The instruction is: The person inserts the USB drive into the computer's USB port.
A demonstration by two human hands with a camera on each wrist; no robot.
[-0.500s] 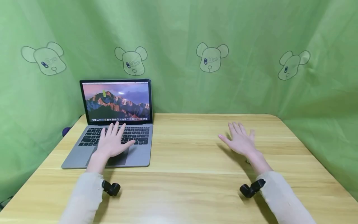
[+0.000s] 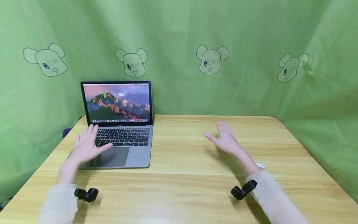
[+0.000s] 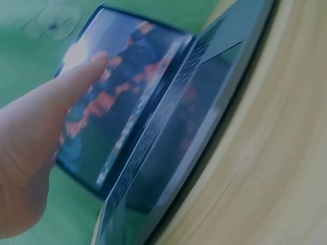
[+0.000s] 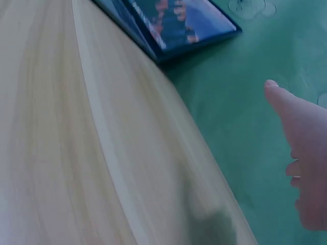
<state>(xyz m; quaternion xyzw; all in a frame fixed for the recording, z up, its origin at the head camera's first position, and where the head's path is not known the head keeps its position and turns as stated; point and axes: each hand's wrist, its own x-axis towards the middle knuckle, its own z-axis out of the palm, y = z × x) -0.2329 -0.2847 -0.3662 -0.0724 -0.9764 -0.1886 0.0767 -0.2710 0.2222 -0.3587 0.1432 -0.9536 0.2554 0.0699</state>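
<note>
An opened laptop (image 2: 139,155) stands at the back left of the table, its screen lit with a mountain picture. Over the left part of its keyboard and palm rest is my left hand (image 2: 85,147), fingers spread and nothing held. The left wrist view has that thumb (image 3: 82,79) stretched out across the laptop screen (image 3: 117,92). To the right of the laptop, my right hand (image 2: 226,140) hovers over the table with fingers straight and thumb apart, casting a shadow. A small white object (image 2: 260,165) lies beside my right wrist, partly hidden by the forearm.
The wooden table (image 2: 179,193) spreads under both arms. Behind and at both sides hangs a green curtain (image 2: 173,56) with bear-head drawings. A dark purple thing (image 2: 66,132) shows past the table's left edge. Black wrist cameras sit on both cuffs.
My left hand has moved left, uncovering more of the keyboard and trackpad. My right hand has shifted left and turned, and more of the small white object shows beside the wrist.
</note>
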